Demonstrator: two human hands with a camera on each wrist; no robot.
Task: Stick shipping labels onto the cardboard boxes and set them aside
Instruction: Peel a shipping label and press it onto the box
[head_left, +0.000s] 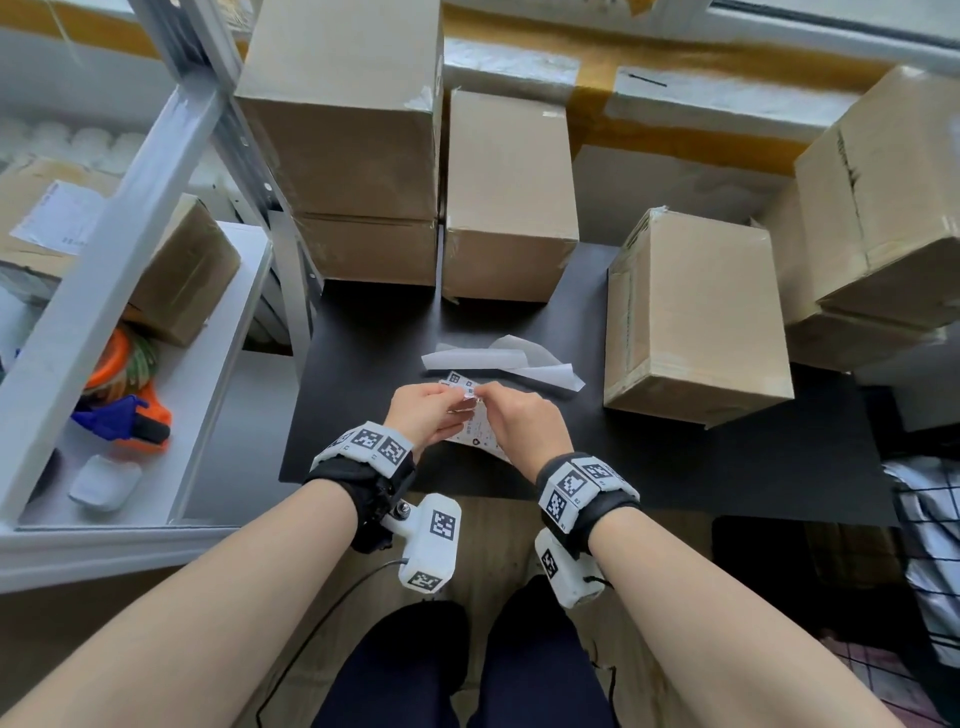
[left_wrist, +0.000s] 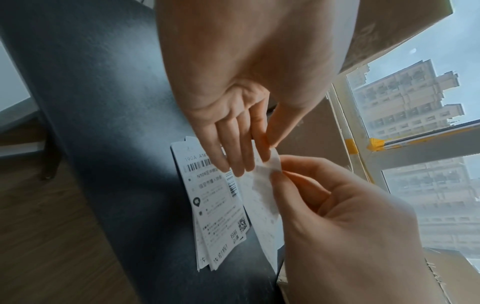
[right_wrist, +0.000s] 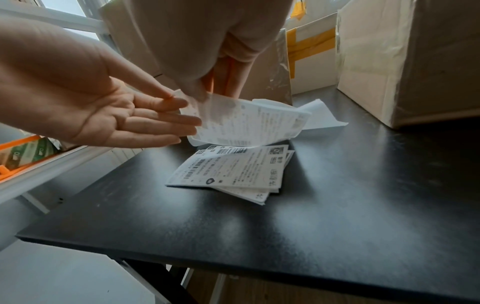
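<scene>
Both hands meet over the black table (head_left: 675, 467), holding one white shipping label (left_wrist: 262, 197) by its upper corner. My left hand (left_wrist: 270, 150) pinches that corner between thumb and forefinger, with the other fingers straight. My right hand (left_wrist: 278, 172) pinches the same corner from the other side. The label (right_wrist: 249, 123) curls in the air just above a small stack of printed labels (right_wrist: 233, 170) lying on the table. A plain cardboard box (head_left: 696, 312) stands to the right of the hands, and another (head_left: 511, 202) stands behind them.
Two stacked boxes (head_left: 343, 130) fill the back left and more boxes (head_left: 883, 208) the far right. Peeled backing sheets (head_left: 498, 358) lie just beyond the hands. A white shelf (head_left: 223, 364) on the left holds a labelled box (head_left: 171, 270) and an orange tape dispenser (head_left: 124, 410).
</scene>
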